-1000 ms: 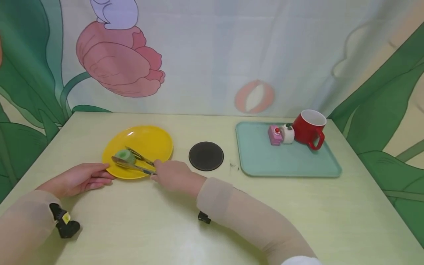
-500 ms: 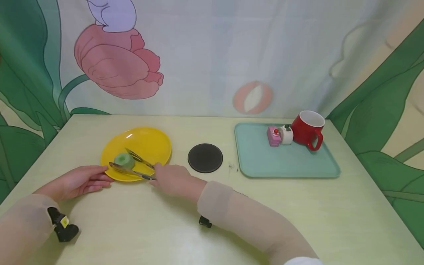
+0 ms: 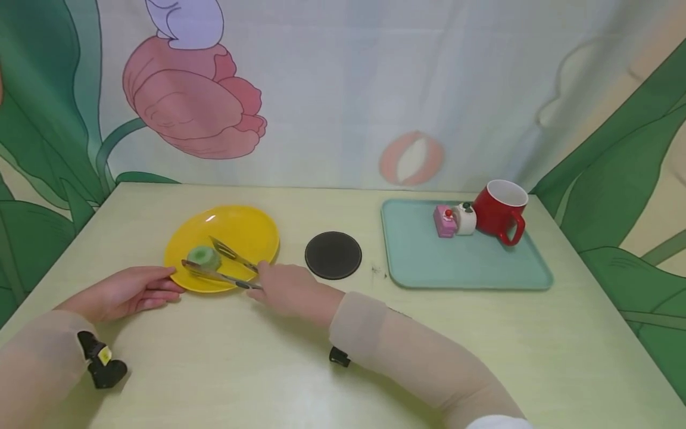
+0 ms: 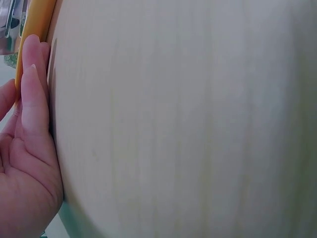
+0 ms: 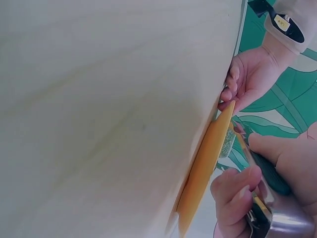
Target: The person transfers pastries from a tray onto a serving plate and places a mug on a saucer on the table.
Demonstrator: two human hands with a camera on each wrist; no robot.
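My left hand (image 3: 131, 291) pinches the near left rim of a yellow plate (image 3: 246, 229), thumb above and fingers beneath. A small round green toy cake (image 3: 203, 257) rests on the plate's near left part. My right hand (image 3: 295, 289) grips metal tongs (image 3: 227, 279) over the plate's near edge. Their arms stand spread, one tip in front of the cake and the other behind its right side; whether either touches it I cannot tell. In the right wrist view, the fingers (image 5: 242, 193) and thumb close round the tongs (image 5: 270, 198), beside the tilted-looking plate edge (image 5: 205, 163).
A round black coaster (image 3: 333, 255) lies right of the plate. Farther right, a pale green tray (image 3: 461, 268) bears a pink toy cake (image 3: 445, 221), a white toy cake roll (image 3: 465, 219) and a red mug (image 3: 495, 211). A printed curtain (image 3: 321, 89) hangs behind the table.
My right hand has drawn slightly to the right with the tongs, and their far tip now stands farther from the green toy cake. My left hand stays at the plate's rim.
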